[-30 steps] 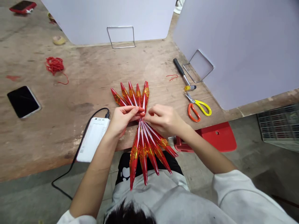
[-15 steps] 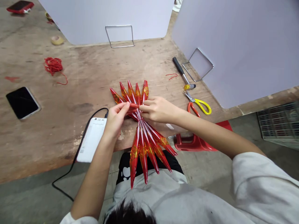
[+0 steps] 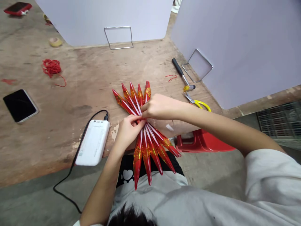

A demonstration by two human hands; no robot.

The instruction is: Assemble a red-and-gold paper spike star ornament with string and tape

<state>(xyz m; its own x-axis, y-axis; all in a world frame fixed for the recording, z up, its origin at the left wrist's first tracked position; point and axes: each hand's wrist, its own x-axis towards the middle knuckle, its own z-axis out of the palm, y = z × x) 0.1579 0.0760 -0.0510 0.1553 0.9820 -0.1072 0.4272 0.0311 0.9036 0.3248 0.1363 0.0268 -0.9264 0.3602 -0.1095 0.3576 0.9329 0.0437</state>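
Observation:
A red and gold folded paper ornament [image 3: 144, 147] lies over the table's front edge, its pointed folds fanning out at both ends from a narrow waist. At that waist, the fingers of my left hand [image 3: 129, 129] are pinched closed on the folds. My right hand [image 3: 158, 106] is curled just above and to the right, its closed fingertips meeting the left ones at the same spot. Between the fingertips a small bit of red shows; whether it is cord or paper I cannot make out. The upper fan points to the far side, the lower fan hangs over my lap.
A white power bank [image 3: 92, 142] with a black cable [image 3: 70, 166] lies left of my hands. Further left are a phone [image 3: 20, 105], red cord [image 3: 51, 67] and tape [image 3: 55, 42]. Right lie a hammer [image 3: 180, 70] and pliers-like cutters [image 3: 198, 103]. White panels [image 3: 230, 50] stand behind; a red stool [image 3: 207, 141] is below.
My left hand has moved right and down to the ornament's waist, and the red piece it held out is now mostly hidden. My right hand has turned over, knuckles up, beside it.

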